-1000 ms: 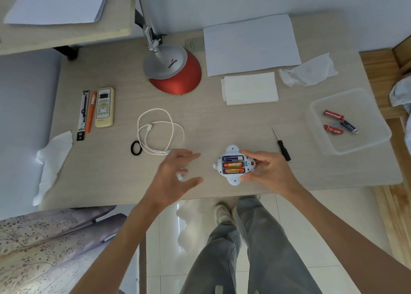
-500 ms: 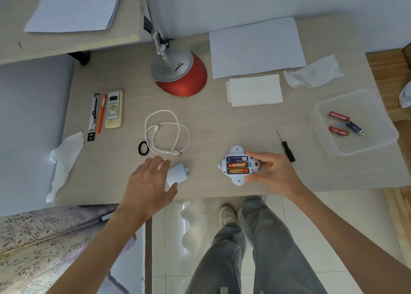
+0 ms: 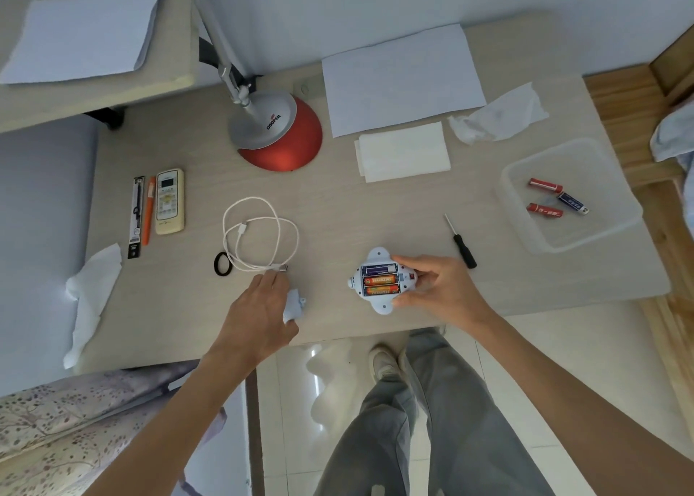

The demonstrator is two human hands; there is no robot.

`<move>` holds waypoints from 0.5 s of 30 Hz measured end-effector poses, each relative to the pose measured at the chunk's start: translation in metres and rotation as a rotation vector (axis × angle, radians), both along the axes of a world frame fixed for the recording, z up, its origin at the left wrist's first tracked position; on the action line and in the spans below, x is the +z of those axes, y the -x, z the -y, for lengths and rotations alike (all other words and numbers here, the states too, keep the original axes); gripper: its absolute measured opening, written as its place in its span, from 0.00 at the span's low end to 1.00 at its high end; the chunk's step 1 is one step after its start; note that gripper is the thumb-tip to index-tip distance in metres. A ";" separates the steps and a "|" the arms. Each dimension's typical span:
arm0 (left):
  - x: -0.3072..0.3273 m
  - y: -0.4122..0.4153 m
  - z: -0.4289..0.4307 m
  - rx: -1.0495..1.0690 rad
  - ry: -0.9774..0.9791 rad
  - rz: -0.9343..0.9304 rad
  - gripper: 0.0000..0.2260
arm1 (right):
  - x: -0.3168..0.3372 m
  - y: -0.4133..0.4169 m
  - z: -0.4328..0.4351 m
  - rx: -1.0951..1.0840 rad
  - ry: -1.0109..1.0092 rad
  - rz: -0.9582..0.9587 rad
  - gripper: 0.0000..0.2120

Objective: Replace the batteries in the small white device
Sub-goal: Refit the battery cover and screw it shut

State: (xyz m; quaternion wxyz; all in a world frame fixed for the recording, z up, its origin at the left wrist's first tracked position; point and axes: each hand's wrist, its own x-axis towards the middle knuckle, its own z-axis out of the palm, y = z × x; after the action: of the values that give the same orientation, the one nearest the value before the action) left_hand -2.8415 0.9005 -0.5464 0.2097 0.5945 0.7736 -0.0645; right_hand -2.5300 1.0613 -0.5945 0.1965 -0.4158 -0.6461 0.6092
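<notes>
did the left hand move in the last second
Yes. The left hand went left, away from the white device, and now lies just below the white cable, touching the cover.

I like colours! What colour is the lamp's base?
The lamp base is red, silver on top; head view.

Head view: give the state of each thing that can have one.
white device, compartment open, three batteries fitted
cover, removed, lying flat
left hand, fingers straight, touching cover
right hand, grips white device
clear tray, open, three loose batteries inside
cable, coiled, unplugged
screwdriver, lying unused
</notes>
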 end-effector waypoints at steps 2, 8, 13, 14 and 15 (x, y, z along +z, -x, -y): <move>0.011 -0.008 -0.010 -0.016 -0.067 0.024 0.21 | 0.001 0.000 0.000 -0.005 0.010 -0.006 0.37; 0.050 -0.049 -0.060 -0.162 -0.211 0.173 0.23 | 0.000 0.000 0.001 0.008 0.013 -0.009 0.37; 0.054 -0.083 -0.091 -0.223 -0.238 0.297 0.26 | 0.002 0.001 0.000 0.020 0.020 -0.008 0.36; 0.052 -0.088 -0.095 -0.221 -0.239 0.316 0.26 | 0.003 0.002 0.001 0.023 0.021 -0.011 0.35; 0.050 -0.092 -0.098 -0.213 -0.239 0.343 0.26 | 0.005 0.003 0.001 0.026 0.015 -0.012 0.32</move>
State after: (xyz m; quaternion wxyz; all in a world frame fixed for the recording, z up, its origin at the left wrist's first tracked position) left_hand -2.7498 0.9986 -0.4967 0.2581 0.6958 0.6616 0.1077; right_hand -2.5328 1.0602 -0.5900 0.1894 -0.4053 -0.6457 0.6188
